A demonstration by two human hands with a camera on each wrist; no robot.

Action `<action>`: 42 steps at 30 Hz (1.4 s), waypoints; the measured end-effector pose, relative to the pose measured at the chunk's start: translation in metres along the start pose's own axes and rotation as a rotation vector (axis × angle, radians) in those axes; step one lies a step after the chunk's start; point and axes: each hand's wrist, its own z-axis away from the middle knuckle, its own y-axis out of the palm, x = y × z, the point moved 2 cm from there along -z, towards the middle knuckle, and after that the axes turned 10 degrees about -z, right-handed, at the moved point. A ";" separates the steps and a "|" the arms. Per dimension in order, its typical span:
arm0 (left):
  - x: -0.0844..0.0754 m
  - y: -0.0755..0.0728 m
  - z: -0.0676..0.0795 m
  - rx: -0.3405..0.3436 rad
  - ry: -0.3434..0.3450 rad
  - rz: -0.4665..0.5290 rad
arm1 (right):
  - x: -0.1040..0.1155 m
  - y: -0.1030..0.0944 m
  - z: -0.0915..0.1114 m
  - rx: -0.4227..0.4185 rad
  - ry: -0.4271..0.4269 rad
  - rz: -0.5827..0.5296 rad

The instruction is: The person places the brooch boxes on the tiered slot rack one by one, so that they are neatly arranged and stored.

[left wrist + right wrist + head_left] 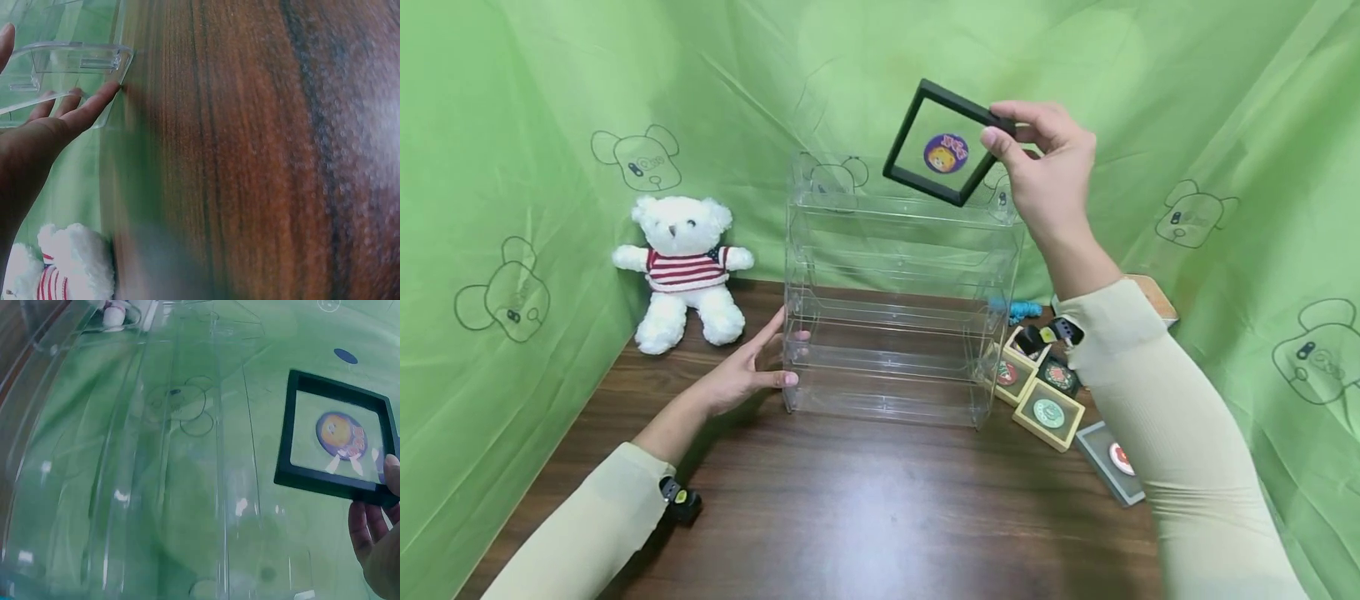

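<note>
In the head view my right hand (1048,158) pinches one corner of a black square display frame (961,192) between thumb and fingers. A round purple badge (946,153) with a yellow animal sits in the frame's clear middle. The frame is held up in front of the upper part of a clear tiered display rack (883,408). My left hand (737,379) rests at the rack's lower left side. Its fingers (90,112) lie nearly straight along the side panel in the left wrist view, with the thumb apart from them.
A white teddy bear (681,267) in a striped shirt sits left of the rack. To its right lie several badge frames, among them a light wooden one (1049,414) and a grey one (1108,467). A blue bundle (1024,312) lies behind them. Green cloth surrounds the brown table (850,517).
</note>
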 end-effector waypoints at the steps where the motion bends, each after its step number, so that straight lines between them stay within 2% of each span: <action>1: 0.000 0.000 0.000 0.002 0.002 0.001 | 0.000 0.005 -0.002 -0.013 0.000 0.005; 5: 0.001 0.002 -0.002 0.012 0.003 0.021 | -0.007 0.022 -0.008 -0.026 0.013 0.050; 9: 0.000 0.005 -0.003 0.007 0.003 0.033 | -0.024 0.033 -0.011 0.016 0.052 0.129; 12: 0.000 0.007 -0.004 0.008 0.013 0.037 | -0.037 0.040 -0.010 0.050 0.040 0.182; 16: -0.001 0.008 -0.005 0.015 0.031 0.050 | -0.047 0.052 -0.007 0.116 -0.016 0.212; 21: 0.000 0.007 -0.005 0.012 0.030 0.055 | -0.050 0.075 -0.002 0.277 -0.187 0.367; 23: 0.001 0.007 -0.005 0.012 0.029 0.060 | -0.051 0.082 0.000 0.313 -0.264 0.426; 28: 0.001 0.010 -0.003 0.002 0.026 0.037 | -0.055 0.093 0.005 0.324 -0.371 0.472; 33: 0.003 0.011 0.000 -0.002 0.007 0.018 | -0.059 0.096 0.010 0.316 -0.429 0.488; 42: 0.004 0.012 0.000 -0.003 0.017 0.015 | -0.063 0.096 0.012 0.317 -0.429 0.459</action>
